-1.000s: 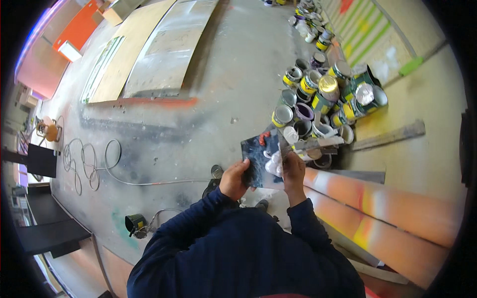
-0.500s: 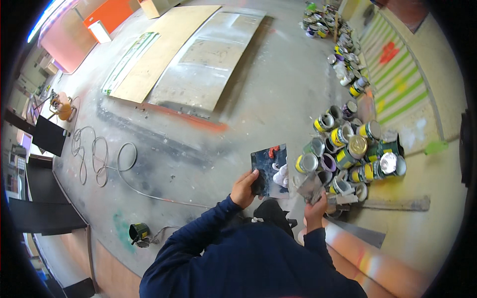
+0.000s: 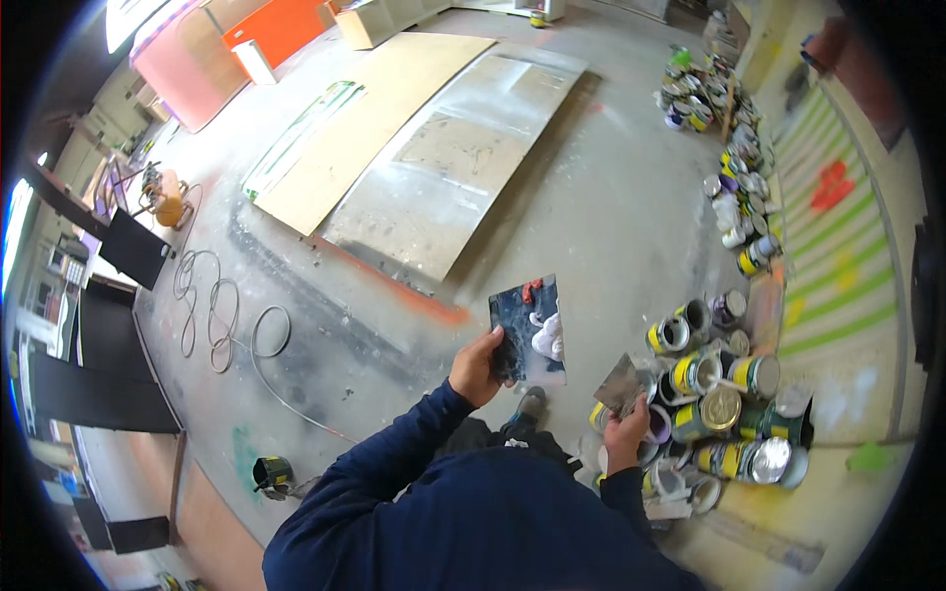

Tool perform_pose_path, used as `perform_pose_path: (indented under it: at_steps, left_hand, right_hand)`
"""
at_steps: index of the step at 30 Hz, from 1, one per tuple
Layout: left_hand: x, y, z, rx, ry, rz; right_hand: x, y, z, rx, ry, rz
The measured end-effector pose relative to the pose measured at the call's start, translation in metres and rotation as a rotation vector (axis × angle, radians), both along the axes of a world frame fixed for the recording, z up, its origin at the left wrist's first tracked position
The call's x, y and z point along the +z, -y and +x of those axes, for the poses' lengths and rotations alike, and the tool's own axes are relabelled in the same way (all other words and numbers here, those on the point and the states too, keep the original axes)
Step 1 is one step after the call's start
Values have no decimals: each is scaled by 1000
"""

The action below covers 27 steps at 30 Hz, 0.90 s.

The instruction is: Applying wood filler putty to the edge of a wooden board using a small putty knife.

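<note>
At the centre of the frame my left hand (image 3: 478, 368) grips a dark board (image 3: 514, 333) bearing a white lump (image 3: 547, 338) and a red dab (image 3: 532, 289); right of lower centre, my right hand (image 3: 626, 433) is closed on a flat grey blade (image 3: 619, 382), clear of the board. I judge that tilting the board could shed the lump over its right edge, and a careless swing could knock the cans (image 3: 721, 406) lower right. Their yellow labels show no legible lettering.

Open floor (image 3: 591, 212) ahead, paint cans (image 3: 720, 406) right
</note>
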<state>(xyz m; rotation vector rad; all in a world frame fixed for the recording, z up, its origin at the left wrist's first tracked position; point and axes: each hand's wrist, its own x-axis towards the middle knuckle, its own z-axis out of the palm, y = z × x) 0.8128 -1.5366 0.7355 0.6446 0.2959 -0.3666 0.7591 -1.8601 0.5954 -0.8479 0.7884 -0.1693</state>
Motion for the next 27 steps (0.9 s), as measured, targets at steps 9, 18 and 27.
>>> perform_pose_path:
  at_steps: [9,18,27]
  left_hand:
    - [2,9,136,190,36,16]
    - [-27,-16,346,313,116,-103]
    - [1,-56,519,453,119,-3]
  right_hand:
    - [30,9,200,160,105,-35]
    - [51,-42,398,294,24,-34]
    - [52,-18,564,263,-36,-71]
